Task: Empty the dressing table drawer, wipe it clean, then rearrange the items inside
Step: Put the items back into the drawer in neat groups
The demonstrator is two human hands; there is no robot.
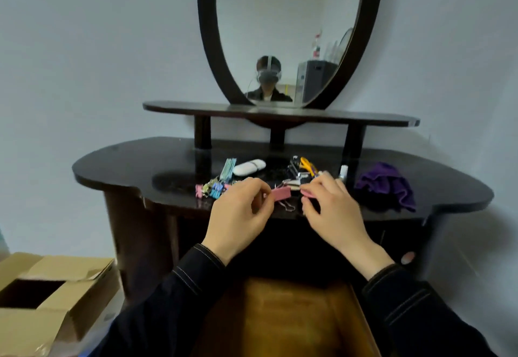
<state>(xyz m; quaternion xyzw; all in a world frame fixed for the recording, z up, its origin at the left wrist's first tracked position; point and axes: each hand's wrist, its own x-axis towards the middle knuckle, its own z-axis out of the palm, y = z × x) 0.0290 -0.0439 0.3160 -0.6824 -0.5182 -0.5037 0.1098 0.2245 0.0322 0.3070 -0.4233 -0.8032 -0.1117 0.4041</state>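
Observation:
The brown wooden drawer (283,317) is pulled out below my arms and its visible bottom is bare. On the dark dressing table top (126,166) lie several coloured binder clips (214,188), a white case (249,167), a tangle of dark and yellow small items (304,168), a small white bottle (343,173) and a purple cloth (385,182). My left hand (241,216) pinches a pink binder clip (281,194) at the table's front edge. My right hand (333,213) pinches another small pink item (308,194) beside it.
An open cardboard box (47,295) stands on the floor at the lower left. A raised shelf (280,114) and an oval mirror (288,34) rise behind the table top. The wall is close behind.

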